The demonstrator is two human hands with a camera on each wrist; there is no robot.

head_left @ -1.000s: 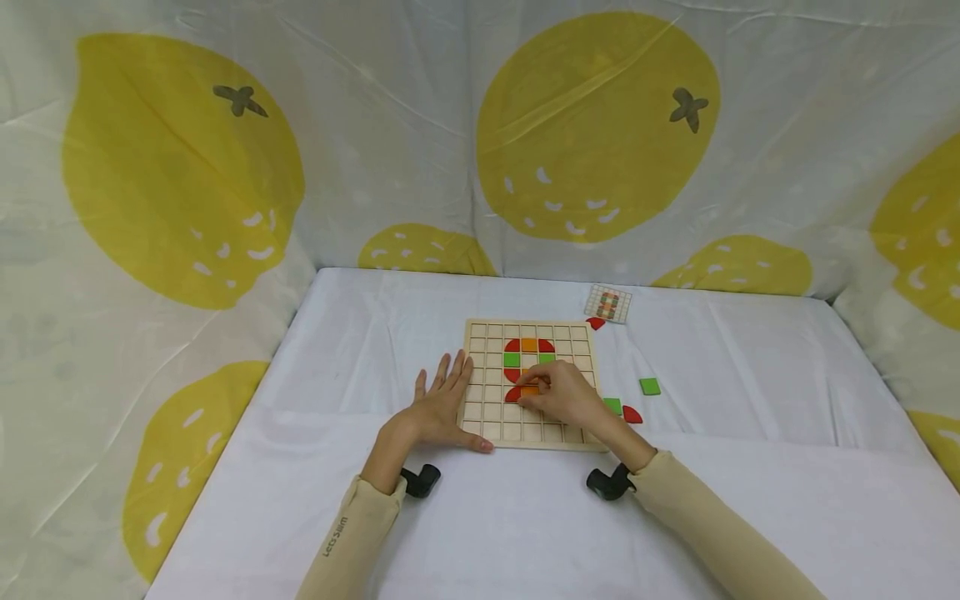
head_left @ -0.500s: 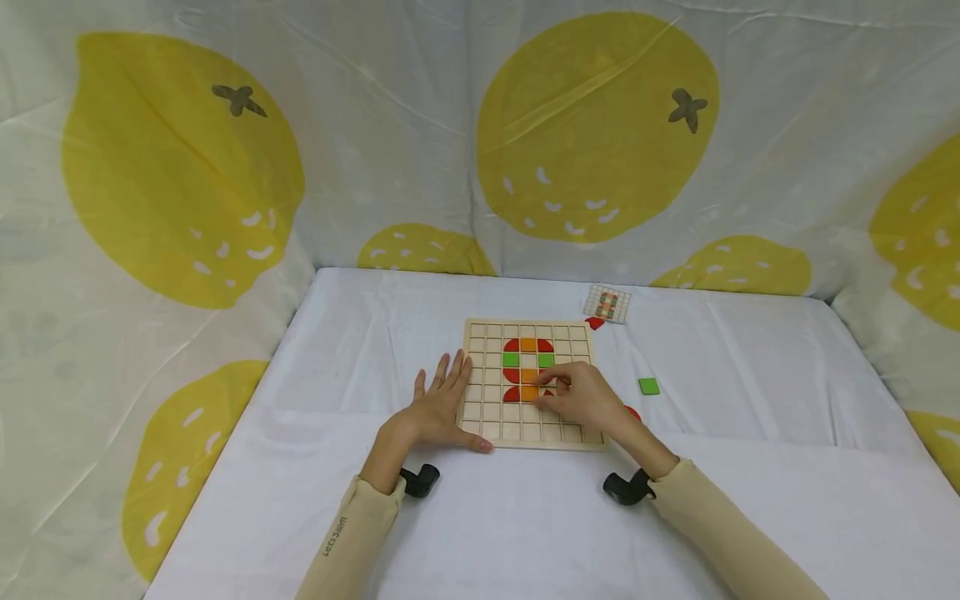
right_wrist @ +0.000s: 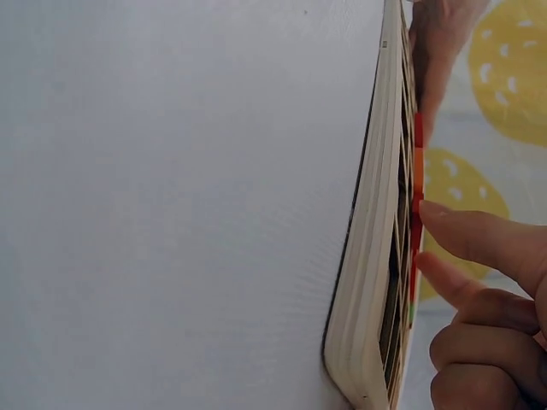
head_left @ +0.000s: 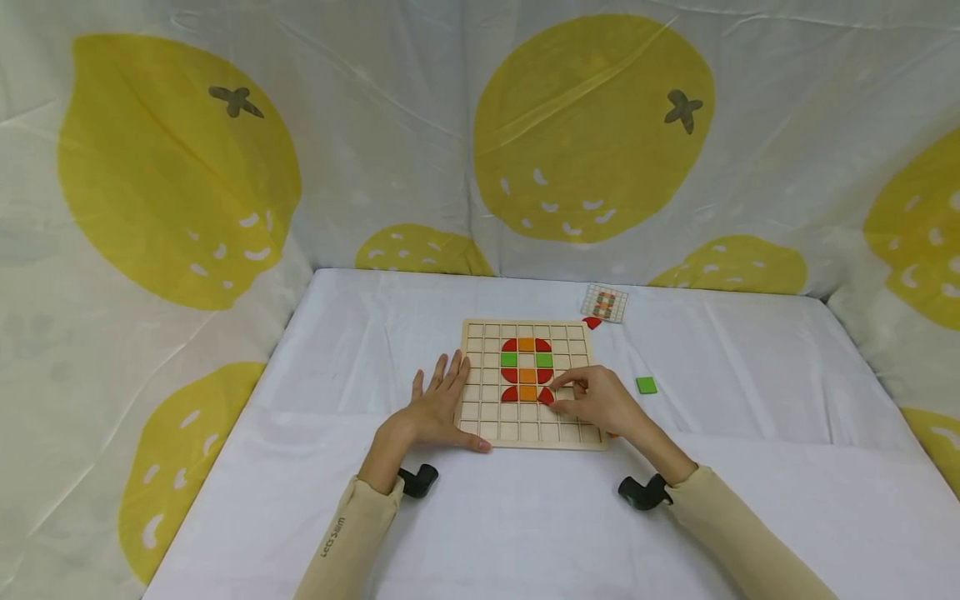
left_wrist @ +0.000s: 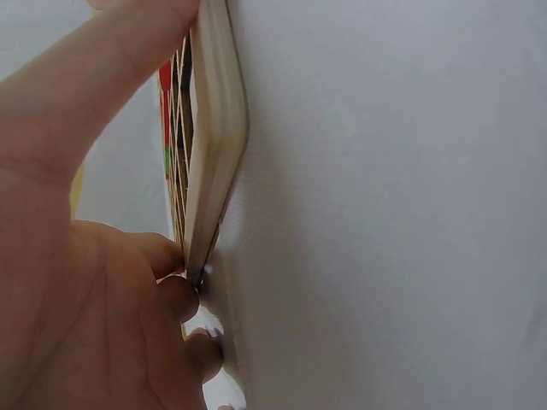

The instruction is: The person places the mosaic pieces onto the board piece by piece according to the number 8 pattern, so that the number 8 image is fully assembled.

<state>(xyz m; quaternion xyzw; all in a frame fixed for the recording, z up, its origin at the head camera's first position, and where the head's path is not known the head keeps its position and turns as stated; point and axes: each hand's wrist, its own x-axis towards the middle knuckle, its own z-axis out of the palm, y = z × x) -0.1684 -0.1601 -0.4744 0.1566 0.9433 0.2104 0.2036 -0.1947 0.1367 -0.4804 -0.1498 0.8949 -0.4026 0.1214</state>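
Observation:
A wooden grid board lies on the white cloth, with red, orange and green tiles set in its middle cells. My left hand rests at the board's left side, fingers spread and straight, thumb along the near edge. My right hand is over the board's right half. Its thumb and index finger pinch a red quarter-circle tile, which sits slightly turned in its cell, right of an orange square tile. In the right wrist view, the thumb and index fingertips are right at the red tiles on the board's face.
A small pattern card lies behind the board's far right corner, with a loose red tile by it. A green square tile lies on the cloth to the right. My right hand and wrist cover the area by the board's right edge.
My right hand has shifted rightward, from the orange tile to the red quarter-circle tile, uncovering the middle tiles. The loose tiles by the board's right edge are now hidden. My left hand stays put.

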